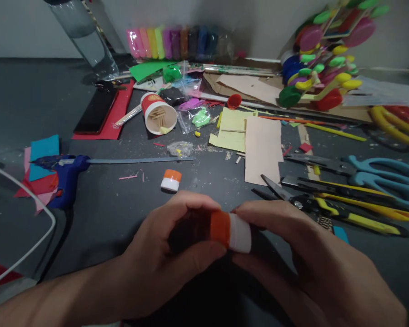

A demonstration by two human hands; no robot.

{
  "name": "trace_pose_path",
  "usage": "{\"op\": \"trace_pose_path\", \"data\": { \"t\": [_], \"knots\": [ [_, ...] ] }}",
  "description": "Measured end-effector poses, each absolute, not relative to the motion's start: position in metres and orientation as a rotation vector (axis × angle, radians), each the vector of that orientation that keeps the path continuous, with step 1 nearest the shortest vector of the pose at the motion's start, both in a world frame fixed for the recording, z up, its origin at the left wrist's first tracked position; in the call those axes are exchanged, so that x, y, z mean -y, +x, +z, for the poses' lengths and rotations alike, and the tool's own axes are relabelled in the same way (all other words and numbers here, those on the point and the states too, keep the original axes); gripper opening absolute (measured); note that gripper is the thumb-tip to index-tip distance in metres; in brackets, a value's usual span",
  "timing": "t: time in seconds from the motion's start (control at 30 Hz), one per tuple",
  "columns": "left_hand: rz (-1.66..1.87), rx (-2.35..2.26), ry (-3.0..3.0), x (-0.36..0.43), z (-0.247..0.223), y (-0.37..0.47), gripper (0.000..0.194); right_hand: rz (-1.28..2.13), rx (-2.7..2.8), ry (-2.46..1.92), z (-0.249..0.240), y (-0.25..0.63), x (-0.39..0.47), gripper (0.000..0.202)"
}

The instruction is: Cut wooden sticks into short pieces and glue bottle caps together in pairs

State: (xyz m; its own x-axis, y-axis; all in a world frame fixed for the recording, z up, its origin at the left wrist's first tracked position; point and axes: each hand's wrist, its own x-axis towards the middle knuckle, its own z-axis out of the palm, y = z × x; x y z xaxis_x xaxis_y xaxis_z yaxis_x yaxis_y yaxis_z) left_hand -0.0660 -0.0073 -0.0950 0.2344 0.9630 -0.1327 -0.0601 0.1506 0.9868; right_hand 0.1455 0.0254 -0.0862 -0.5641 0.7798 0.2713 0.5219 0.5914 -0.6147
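A small white pot with an orange lid lies on its side between my two hands, above the near part of the dark table. My left hand is closed, thumb and fingertips pinching the orange lid. On the other side, the thumb and forefinger of my right hand curve round the white body, one above and one below. What the pot contains cannot be seen. A second pot of the same kind stands upright just beyond my left hand, its orange lid on.
At left lie a blue glue gun and a phone. A paper cup with wooden sticks is tipped over. Pliers, blue-handled scissors and a cutter lie at right. Clay packs stand behind; a colourful model stands back right.
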Motion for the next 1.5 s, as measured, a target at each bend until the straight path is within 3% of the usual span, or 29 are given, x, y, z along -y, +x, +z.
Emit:
{"op": "trace_pose_path", "data": {
  "t": [0.17, 0.37, 0.63, 1.5],
  "knots": [
    [0.972, -1.07, 1.245, 0.011, -0.099, -0.07, 0.047, 0.59, 2.297, -0.976, -0.089, 0.143, -0.024, 0.014],
    [0.859, -0.987, 0.969, 0.003, -0.091, -0.066, 0.023, 0.557, 2.388, -0.935, -0.087, 0.147, -0.023, 0.02],
    [0.801, -0.9, 0.655, -0.004, -0.086, -0.061, 0.017, 0.505, 2.429, -0.86, -0.093, 0.149, -0.023, 0.024],
    [0.788, -0.755, 0.529, -0.007, -0.1, -0.063, 0.024, 0.459, 2.363, -0.852, -0.09, 0.142, -0.024, 0.017]
  ]
}}
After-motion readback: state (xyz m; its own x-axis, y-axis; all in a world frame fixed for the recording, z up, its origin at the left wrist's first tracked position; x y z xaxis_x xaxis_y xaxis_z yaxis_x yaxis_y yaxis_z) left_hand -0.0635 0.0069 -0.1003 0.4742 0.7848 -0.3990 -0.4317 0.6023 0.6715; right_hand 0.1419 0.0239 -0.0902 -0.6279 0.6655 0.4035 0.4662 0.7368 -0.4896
